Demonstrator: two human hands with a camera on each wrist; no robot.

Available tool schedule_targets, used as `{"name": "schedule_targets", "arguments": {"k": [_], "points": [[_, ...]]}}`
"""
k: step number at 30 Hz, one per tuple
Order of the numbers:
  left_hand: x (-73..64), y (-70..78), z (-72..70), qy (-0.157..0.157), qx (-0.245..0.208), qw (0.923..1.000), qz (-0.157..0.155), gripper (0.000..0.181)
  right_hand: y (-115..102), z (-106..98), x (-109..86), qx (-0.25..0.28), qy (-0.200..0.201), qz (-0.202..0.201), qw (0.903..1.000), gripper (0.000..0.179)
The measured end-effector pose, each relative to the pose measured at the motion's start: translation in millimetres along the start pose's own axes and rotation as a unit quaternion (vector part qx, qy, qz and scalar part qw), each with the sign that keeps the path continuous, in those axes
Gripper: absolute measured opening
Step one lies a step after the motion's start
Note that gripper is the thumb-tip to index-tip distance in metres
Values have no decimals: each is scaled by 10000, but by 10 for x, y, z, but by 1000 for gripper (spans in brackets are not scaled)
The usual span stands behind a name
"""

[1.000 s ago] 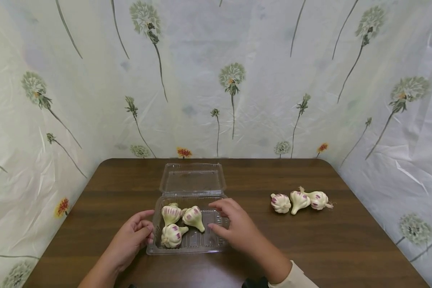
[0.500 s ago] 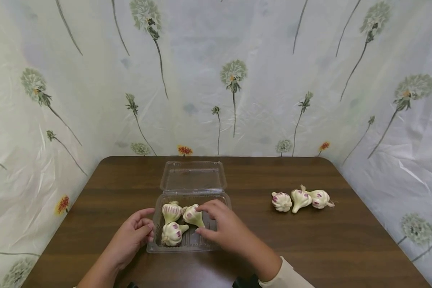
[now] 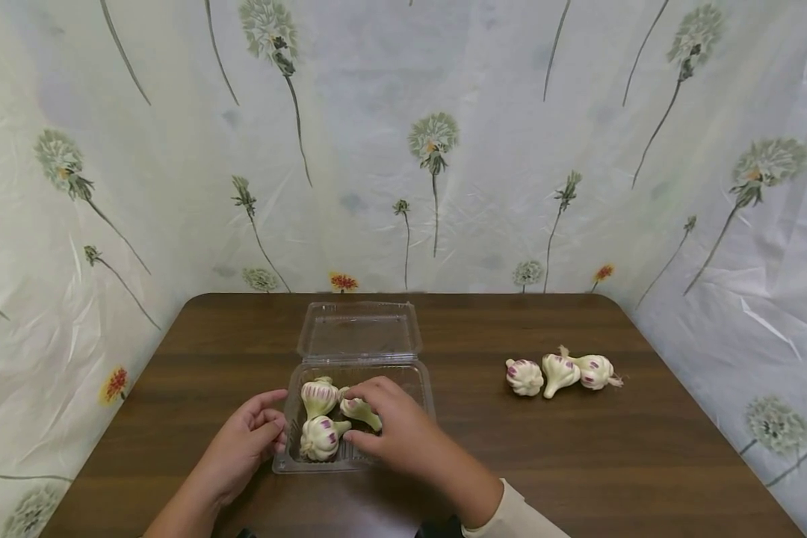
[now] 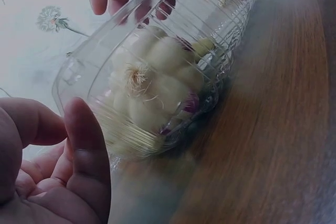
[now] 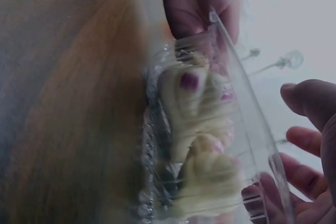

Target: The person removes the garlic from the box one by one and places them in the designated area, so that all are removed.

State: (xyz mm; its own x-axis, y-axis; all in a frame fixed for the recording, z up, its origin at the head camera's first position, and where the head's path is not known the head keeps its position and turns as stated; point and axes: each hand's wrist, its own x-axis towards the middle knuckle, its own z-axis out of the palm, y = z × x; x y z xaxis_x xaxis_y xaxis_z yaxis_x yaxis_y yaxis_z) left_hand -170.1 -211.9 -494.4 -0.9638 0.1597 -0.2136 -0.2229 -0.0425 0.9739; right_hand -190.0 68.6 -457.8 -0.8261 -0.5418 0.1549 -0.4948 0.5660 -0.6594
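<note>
A clear plastic clamshell box [image 3: 430, 392] lies on the table with its lid tipped back. Inside are three garlic bulbs: one at the back [image 3: 320, 396], one in front [image 3: 320, 438], and one to the right [image 3: 361, 412]. My right hand [image 3: 400, 426] reaches over the box, thumb and index finger parted on either side of the right-hand bulb and partly covering it; a grip on it does not show. At the box's left side my left hand [image 3: 245, 441] rests with loosely bent fingers, index fingertip touching the rim, as the left wrist view also shows with the thumb [image 4: 86, 135].
Three more garlic bulbs lie in a row on the right of the brown wooden table [image 3: 578, 456]: a left one [image 3: 524, 378], a middle one [image 3: 560, 375] and a right one [image 3: 597, 372]. A flower-printed sheet [image 3: 350, 149] hangs behind the table and along both sides.
My right hand has moved left across the box, from its right part to over the right-hand bulb. The left hand stays at the box's left rim.
</note>
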Motion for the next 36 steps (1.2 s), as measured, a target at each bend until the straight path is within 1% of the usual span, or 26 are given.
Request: {"name": "schedule_targets", "arguments": {"k": [5, 10, 16, 24, 30, 36], "points": [[1, -11, 14, 79, 54, 10000, -6, 54, -32, 52, 7, -195, 9, 41, 9998, 49], [-7, -10, 12, 79, 81, 9999, -26, 54, -75, 83, 24, -296, 31, 71, 9995, 50], [-10, 5, 21, 94, 43, 9999, -35, 54, -100, 99, 46, -274, 43, 132, 9995, 51], [-6, 2, 29, 124, 65, 9999, -25, 54, -119, 145, 95, -213, -123, 347, 9991, 51], [-6, -6, 27, 161, 59, 9998, -51, 55, -151, 194, 126, -313, -150, 331, 9988, 50], [-7, -3, 19, 90, 33, 10000, -22, 55, -169, 250, 141, -620, -173, 170, 9978, 52]]}}
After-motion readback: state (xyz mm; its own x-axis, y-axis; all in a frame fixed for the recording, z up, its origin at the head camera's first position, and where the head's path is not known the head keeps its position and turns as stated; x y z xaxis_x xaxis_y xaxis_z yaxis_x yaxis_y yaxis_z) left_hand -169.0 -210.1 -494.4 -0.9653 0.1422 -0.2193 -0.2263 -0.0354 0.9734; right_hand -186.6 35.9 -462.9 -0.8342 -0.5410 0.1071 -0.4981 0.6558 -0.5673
